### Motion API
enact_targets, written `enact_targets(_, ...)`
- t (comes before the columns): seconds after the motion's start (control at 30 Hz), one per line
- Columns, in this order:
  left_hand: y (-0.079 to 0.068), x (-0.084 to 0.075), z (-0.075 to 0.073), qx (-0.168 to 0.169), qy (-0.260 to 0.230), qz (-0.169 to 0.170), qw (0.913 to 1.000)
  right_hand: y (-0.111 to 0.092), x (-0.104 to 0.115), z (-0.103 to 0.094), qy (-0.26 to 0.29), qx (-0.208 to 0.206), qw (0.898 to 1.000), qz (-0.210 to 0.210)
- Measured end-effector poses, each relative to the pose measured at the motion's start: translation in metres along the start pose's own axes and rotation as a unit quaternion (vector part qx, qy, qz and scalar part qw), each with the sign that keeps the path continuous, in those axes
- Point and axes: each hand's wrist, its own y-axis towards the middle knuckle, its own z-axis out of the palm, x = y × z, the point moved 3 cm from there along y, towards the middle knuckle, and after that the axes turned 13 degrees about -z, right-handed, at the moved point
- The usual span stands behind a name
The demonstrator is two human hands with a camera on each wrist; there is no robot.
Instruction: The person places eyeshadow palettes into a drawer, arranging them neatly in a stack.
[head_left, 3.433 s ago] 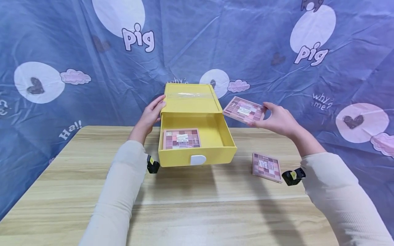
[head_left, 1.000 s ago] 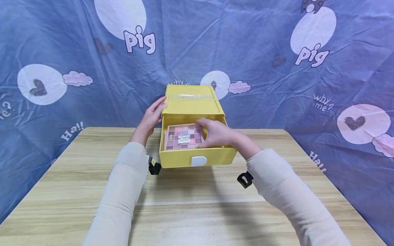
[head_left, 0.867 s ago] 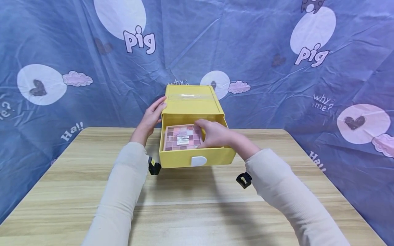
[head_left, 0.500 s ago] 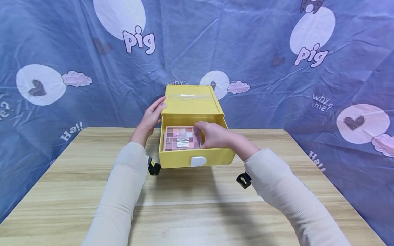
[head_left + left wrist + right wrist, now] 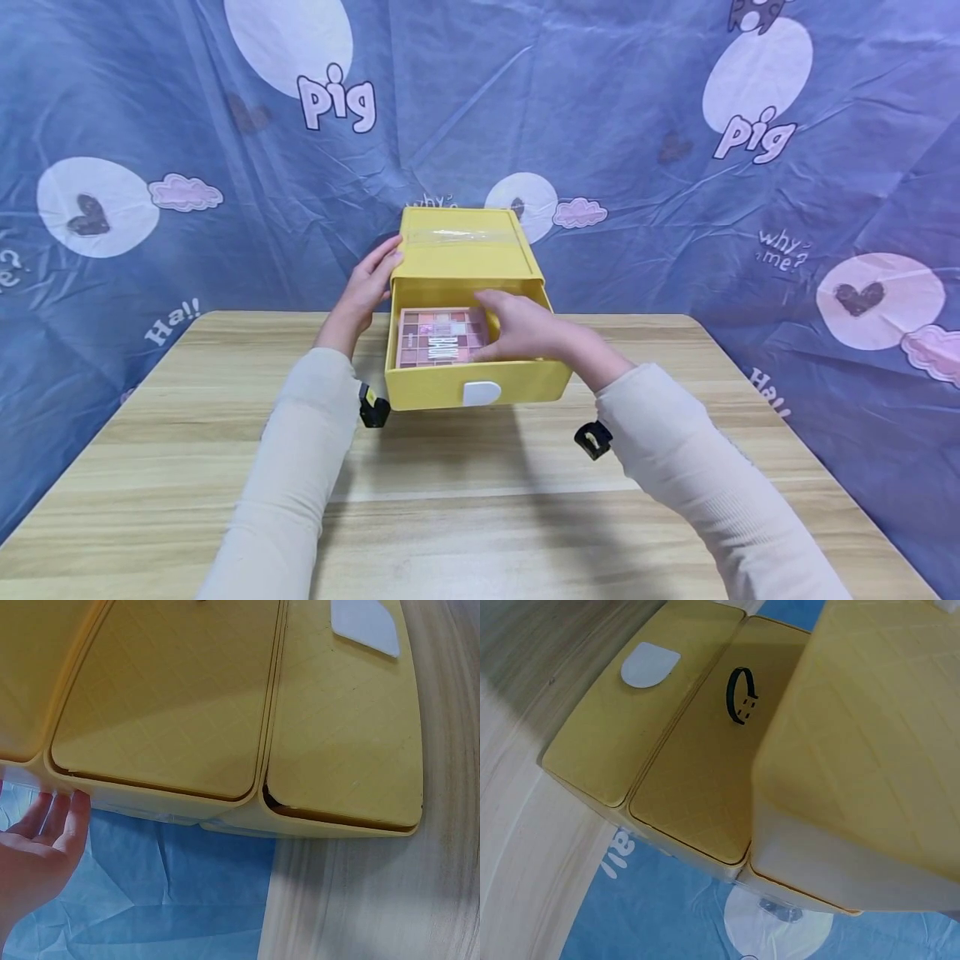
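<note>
1. Cabinet (image 5: 467,260): lower drawers (image 5: 345,727) closed.
2. Top drawer (image 5: 427,390): pulled out, palette (image 5: 427,337) inside.
3. Left hand (image 5: 365,287): fingers straight, resting against cabinet's left side.
4. Right hand (image 5: 527,327): in top drawer, released, fingers parted, at palette's right end.
5. Palette: top drawer's left part.

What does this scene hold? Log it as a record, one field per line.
Left hand: touching the left side of the yellow drawer unit, left hand, yellow drawer unit
Right hand: at the palette's right edge, grip unclear, right hand, palette
Top drawer: pulled out, palette inside
Middle drawer: shut, dark handle
Bottom drawer: shut, white tab
Surface: wooden table
</note>
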Motion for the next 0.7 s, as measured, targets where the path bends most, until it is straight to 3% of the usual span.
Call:
enact_targets(0.13, 0.0, -0.001, 0.0, -0.002, 0.002, 0.0, 1.0, -0.004, 0.001, -0.006, 0.046, -0.019, 0.999, 0.022)
enact_targets(0.4, -0.001, 0.0, 0.0, -0.001, -0.004, 0.0, 1.0, -0.015, -0.001, -0.022, 0.139, -0.059, 0.988, 0.003)
enact_targets(0.7, -0.001, 0.0, 0.001, 0.002, -0.012, 0.002, 0.9999, -0.042, -0.012, -0.046, 0.216, -0.156, 0.964, 0.0)
